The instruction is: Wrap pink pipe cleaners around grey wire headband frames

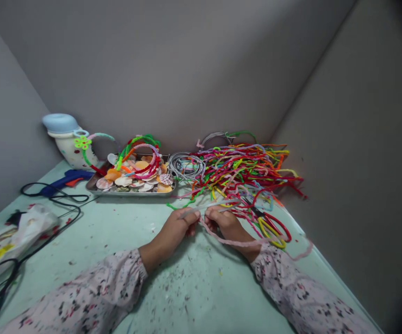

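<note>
My left hand (176, 231) is closed, its thumb and fingers pinching a thin pale grey headband (218, 203) that loops out beyond both hands. Close beside it, my right hand (229, 225) is closed too, pinching at a light pink pipe cleaner (233, 241). The pipe cleaner starts between my fingertips and trails right, across my right wrist. Its exact contact with the headband is hidden by my fingers. Scissors (272, 232) with red and yellow handles lie just right of my right hand, partly under loose pipe cleaners.
A heap of coloured pipe cleaners (245, 167) lies at the back right, beside grey wire hoops (187, 166). A metal tray (131, 193) holds shells and wrapped headbands. Leftward are a blue glue gun (60, 183), its black cord (77, 214), a lidded cup (70, 148) and a plastic bag (35, 225).
</note>
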Demonstrator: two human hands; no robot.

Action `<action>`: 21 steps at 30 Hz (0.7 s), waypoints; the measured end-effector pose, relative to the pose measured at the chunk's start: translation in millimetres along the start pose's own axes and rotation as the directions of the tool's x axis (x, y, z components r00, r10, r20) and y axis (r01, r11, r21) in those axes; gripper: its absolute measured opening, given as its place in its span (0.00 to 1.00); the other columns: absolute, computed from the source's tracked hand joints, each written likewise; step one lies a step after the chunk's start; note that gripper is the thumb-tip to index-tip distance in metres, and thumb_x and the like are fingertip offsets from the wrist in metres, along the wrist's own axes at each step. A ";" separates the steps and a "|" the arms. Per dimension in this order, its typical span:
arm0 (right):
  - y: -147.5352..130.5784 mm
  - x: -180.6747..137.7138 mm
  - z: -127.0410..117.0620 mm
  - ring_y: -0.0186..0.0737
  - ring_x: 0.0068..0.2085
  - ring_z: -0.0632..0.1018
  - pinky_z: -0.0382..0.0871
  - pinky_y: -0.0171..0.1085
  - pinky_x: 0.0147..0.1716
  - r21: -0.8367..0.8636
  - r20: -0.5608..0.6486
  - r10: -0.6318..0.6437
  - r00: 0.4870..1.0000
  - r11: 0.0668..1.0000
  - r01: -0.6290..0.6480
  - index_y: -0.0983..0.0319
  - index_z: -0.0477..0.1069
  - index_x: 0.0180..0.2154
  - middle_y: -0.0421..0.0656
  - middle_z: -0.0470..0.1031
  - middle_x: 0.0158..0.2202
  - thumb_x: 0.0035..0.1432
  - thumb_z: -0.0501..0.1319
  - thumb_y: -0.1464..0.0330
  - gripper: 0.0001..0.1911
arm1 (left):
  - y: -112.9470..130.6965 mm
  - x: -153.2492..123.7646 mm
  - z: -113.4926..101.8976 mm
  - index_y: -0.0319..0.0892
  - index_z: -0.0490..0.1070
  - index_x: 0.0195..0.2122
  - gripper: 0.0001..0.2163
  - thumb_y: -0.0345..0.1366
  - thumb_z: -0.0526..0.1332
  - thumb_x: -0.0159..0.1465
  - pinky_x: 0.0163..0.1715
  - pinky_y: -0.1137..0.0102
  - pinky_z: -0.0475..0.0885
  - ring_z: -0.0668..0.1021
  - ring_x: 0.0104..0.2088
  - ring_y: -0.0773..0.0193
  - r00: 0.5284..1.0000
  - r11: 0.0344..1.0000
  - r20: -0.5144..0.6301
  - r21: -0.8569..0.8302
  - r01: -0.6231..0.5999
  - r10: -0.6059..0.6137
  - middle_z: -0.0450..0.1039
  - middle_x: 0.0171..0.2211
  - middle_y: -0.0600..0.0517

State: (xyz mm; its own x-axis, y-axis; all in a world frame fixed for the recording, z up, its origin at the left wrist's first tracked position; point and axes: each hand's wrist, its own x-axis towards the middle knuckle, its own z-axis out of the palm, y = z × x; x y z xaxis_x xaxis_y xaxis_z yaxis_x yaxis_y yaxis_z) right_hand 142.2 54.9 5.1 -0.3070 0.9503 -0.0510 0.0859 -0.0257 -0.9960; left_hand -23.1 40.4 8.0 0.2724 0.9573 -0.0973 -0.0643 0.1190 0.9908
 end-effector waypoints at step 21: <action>0.2 -0.8 1.3 0.33 0.23 0.65 0.59 0.34 0.24 0.020 0.009 -0.017 1.000 1.000 0.017 0.61 0.65 0.23 0.38 0.63 0.21 0.54 0.52 0.67 0.10 | -1.7 -2.3 -0.4 0.40 0.67 0.23 0.12 0.41 0.56 0.61 0.24 0.71 0.56 0.64 0.21 0.69 0.999 0.999 -0.008 0.000 -0.053 0.053 0.63 0.18 0.54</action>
State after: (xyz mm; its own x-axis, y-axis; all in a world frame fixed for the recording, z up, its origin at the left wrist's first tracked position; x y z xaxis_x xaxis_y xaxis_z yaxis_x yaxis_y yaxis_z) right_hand 141.3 53.7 4.9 -0.3166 0.9479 -0.0350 0.0617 -0.0162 -0.9980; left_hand -24.0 38.1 6.5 0.2606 0.9644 -0.0450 -0.0788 0.0677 0.9946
